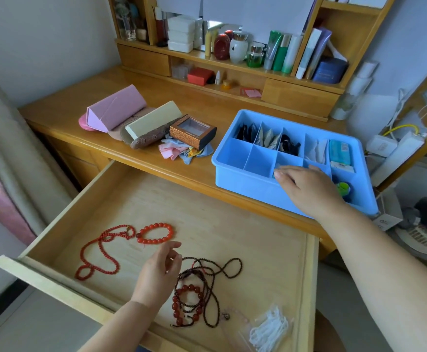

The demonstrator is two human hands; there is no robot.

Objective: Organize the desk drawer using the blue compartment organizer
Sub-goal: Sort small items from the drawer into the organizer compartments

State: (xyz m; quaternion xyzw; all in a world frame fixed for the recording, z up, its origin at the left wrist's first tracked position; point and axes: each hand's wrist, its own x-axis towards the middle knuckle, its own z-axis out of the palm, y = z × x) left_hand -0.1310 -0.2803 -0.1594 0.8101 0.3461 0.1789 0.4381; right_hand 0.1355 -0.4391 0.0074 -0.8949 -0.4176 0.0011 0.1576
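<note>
My left hand [160,269] hovers low in the open drawer [232,237], fingers loosely curled and holding nothing, between the orange bead bracelet [155,233] at 12 o'clock and the dark bead strands [202,293] at 4 o'clock. My right hand [306,188] reaches over the near wall of the blue compartment organizer [245,184], fingers relaxed and spread above a front compartment. I see the organizer on the bench [62,110], at 2 o'clock from the drawer.

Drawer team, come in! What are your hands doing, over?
Left hand open, hovering over beads in drawer. Right hand open over blue organizer, no grip. Red bracelet and dark beads still loose. Nothing blocking.
</note>
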